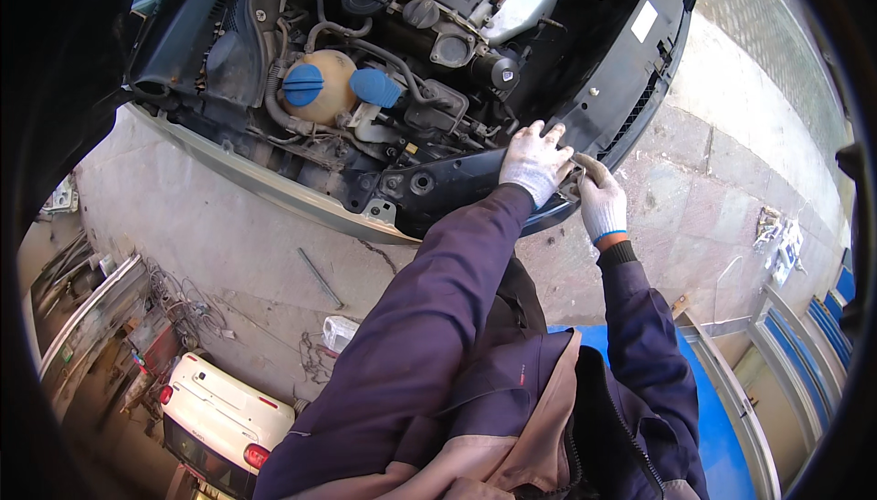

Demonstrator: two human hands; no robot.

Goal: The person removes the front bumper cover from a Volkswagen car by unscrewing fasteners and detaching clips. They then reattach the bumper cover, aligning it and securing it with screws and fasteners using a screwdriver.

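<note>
While the white-gloved left hand presses flat, fingers spread, on the black plastic front panel, the white-gloved right hand grips its edge; panel apparently still attached.

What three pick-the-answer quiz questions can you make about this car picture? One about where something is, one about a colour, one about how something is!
1. Where is the left hand?
A. On the black front panel of the car
B. On the white car
C. In a pocket

2. What colour is the cap on the round pale tank?
A. Red
B. Blue
C. Yellow

3. How are the hands dressed?
A. Bare
B. In black mittens
C. In whitish work gloves

Answers:
1. A, the left hand rests flat on the dark panel at the front edge of the engine bay.
2. B, the cap on top of the tank is plainly blue.
3. C, both the left hand and the right hand wear light knitted gloves, and the right one has a blue cuff.
</note>
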